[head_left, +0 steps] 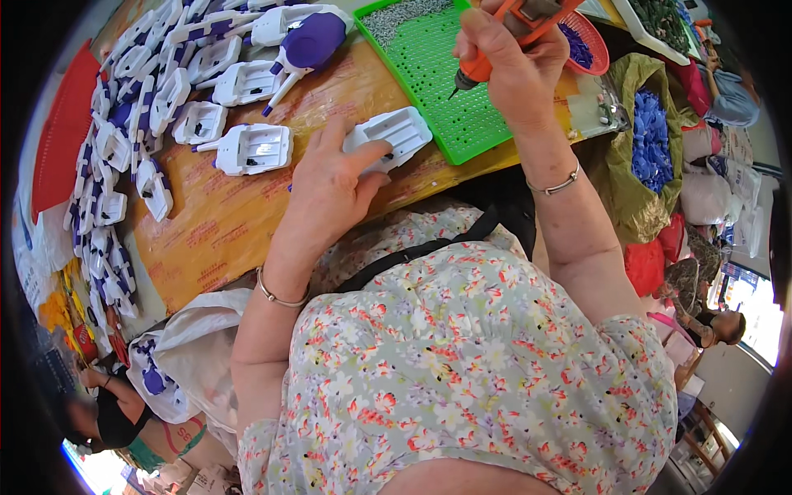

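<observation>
My left hand [326, 181] grips the near-left end of a white plastic housing [403, 132] on the table, its thumb and fingers closed on the edges. The housing lies with its hollow, ribbed side up. My right hand [524, 82] is wrapped round an orange power screwdriver [513, 21], raised over a green perforated tray [487, 148]. The screwdriver's dark bit points down and left, apart from the housing. Small grey screws [396, 21] fill the tray's far end. To the left lies another open white housing [256, 148], with a purple-faced piece [313, 41] beyond it.
A large heap of white and purple parts [169, 91] covers the table's left side. At the far right stand a red basket [590, 41] of purple pieces and a sack [631, 181] with blue pieces. Other people [115, 412] are at lower left and right.
</observation>
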Demonstrator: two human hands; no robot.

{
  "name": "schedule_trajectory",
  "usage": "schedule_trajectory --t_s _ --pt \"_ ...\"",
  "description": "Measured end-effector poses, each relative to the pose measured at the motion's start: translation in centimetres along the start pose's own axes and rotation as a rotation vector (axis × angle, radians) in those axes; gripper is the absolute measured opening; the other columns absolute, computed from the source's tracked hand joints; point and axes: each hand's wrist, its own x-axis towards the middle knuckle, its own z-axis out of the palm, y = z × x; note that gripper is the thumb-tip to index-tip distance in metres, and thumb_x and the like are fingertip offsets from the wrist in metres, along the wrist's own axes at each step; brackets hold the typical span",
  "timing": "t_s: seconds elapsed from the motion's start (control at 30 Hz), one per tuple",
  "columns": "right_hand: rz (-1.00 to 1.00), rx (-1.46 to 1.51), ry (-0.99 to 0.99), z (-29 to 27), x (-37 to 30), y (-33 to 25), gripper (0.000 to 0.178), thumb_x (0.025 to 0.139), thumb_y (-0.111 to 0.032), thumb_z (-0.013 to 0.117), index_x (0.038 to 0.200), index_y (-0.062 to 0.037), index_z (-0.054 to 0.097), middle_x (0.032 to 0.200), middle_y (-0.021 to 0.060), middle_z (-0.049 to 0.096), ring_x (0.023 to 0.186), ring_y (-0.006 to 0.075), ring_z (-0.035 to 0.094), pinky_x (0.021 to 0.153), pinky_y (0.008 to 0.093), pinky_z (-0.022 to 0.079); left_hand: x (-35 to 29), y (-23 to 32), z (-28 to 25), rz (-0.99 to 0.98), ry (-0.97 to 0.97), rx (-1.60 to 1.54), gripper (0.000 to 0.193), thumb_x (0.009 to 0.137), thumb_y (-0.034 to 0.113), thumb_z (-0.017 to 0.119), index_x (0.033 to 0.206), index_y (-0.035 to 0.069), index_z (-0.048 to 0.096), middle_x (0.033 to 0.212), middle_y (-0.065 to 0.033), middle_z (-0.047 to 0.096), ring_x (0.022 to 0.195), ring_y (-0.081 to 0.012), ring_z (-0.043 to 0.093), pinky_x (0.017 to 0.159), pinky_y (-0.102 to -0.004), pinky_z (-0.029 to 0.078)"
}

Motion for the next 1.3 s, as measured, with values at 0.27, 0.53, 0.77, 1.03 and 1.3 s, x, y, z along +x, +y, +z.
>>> schedule_trajectory --t_s 0.27,0.53,0.77,1.03,1.3 --pt "0.057 0.086 0.021 0.7 -1.0 -1.0 0.023 0.085 0.002 0.072 0.098 -0.0043 0.055 0.071 0.0002 0.058 0.056 0.0081 0.056 0.050 0.0239 0.045 0.0 -0.1 -0.1 -0.010 0.004 -0.019 0.033 0.072 0.008 0.078 0.105 0.010 0.071 0.101 -0.0168 0.056 0.095 -0.0371 0.059 0.079 -0.0428 0.049" --pt "0.046 0.056 0.033 0.6 -1.1 -0.8 0.021 0.085 0.003 0.071 0.095 -0.0040 0.055 0.070 -0.0002 0.057 0.054 0.0074 0.054 0.048 0.0232 0.042 0.0 -0.1 0.0 -0.007 0.015 -0.021 0.034 0.071 0.008 0.078 0.104 0.009 0.071 0.098 -0.0158 0.054 0.092 -0.0358 0.058 0.077 -0.0425 0.048" --pt "0.042 0.017 0.038 0.9 -1.2 -1.4 0.019 0.085 0.005 0.068 0.091 -0.0041 0.053 0.066 -0.0011 0.055 0.050 0.0055 0.050 0.046 0.0220 0.039 0.0 0.0 0.0 -0.014 0.011 -0.012 0.033 0.071 0.008 0.078 0.104 0.009 0.071 0.101 -0.0161 0.056 0.095 -0.0356 0.059 0.078 -0.0424 0.048" --pt "0.012 0.035 0.049 0.9 -1.0 -1.0 0.020 0.085 0.006 0.068 0.092 -0.0041 0.052 0.064 -0.0011 0.054 0.049 0.0053 0.048 0.046 0.0216 0.038 -0.1 0.1 -0.1 -0.044 -0.006 -0.015 0.035 0.072 0.007 0.077 0.106 0.008 0.071 0.106 -0.0161 0.058 0.097 -0.0354 0.059 0.080 -0.0412 0.049" --pt "-0.041 -0.027 0.004 0.5 -1.7 -0.7 0.020 0.083 0.006 0.070 0.094 -0.0033 0.055 0.068 -0.0016 0.055 0.053 0.0051 0.050 0.049 0.0219 0.040 -0.1 0.2 -0.1 -0.057 -0.009 -0.009 0.035 0.072 0.007 0.078 0.106 0.008 0.071 0.107 -0.0156 0.058 0.097 -0.0349 0.060 0.080 -0.0408 0.049"
